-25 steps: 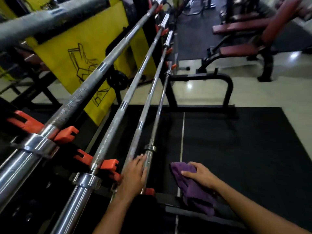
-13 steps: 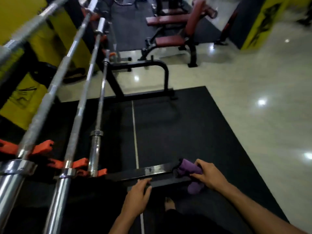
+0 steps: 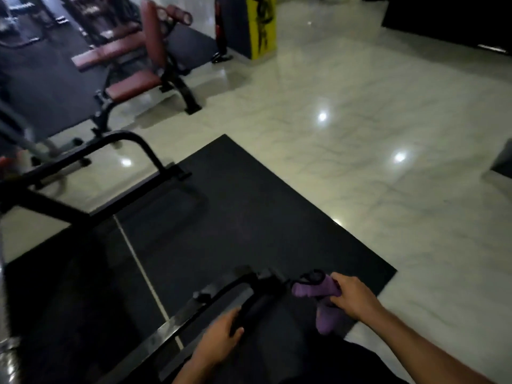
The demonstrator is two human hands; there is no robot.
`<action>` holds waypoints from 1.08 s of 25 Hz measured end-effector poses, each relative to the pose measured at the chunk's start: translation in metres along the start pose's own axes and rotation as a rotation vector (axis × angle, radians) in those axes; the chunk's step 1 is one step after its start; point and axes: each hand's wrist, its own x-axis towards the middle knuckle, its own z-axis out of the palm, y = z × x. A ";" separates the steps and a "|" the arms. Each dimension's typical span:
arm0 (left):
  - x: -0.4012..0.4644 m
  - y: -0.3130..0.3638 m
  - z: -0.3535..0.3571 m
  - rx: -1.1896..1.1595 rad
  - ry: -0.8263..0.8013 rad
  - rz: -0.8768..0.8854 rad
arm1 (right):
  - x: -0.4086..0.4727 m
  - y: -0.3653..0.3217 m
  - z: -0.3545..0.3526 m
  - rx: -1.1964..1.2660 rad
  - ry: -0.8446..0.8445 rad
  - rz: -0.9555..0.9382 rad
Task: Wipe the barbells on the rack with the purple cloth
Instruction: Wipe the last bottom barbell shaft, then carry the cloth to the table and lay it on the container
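My right hand (image 3: 353,299) grips the purple cloth (image 3: 315,291), bunched against the end of the black rack's near base bar (image 3: 171,325) low in the view. My left hand (image 3: 221,336) holds the same bar further left, thumb and fingers around a black rounded part. The barbells are almost out of sight: only a blurred grey bar (image 3: 16,134) and a chrome sleeve end (image 3: 8,353) show at the left edge. Neither hand touches a barbell.
The rack's far black foot (image 3: 130,139) curves over a black rubber mat (image 3: 249,217). Beyond it stands a bench with maroon pads (image 3: 133,84) and a yellow pillar (image 3: 260,23). Glossy pale tile floor (image 3: 360,134) spreads to the right.
The view has swung right, away from the barbells. My left hand left the barbell and came down onto the rack's base bar. My right hand carried the cloth to that bar's end.
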 end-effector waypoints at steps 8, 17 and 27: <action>0.159 0.167 -0.037 0.187 -0.079 0.076 | 0.066 0.102 -0.086 0.205 0.149 0.043; 0.305 0.254 -0.075 0.192 -0.128 0.124 | 0.149 0.134 -0.165 0.206 0.191 0.178; 0.505 0.289 -0.198 0.032 -0.084 0.019 | 0.380 0.082 -0.332 0.155 0.075 0.152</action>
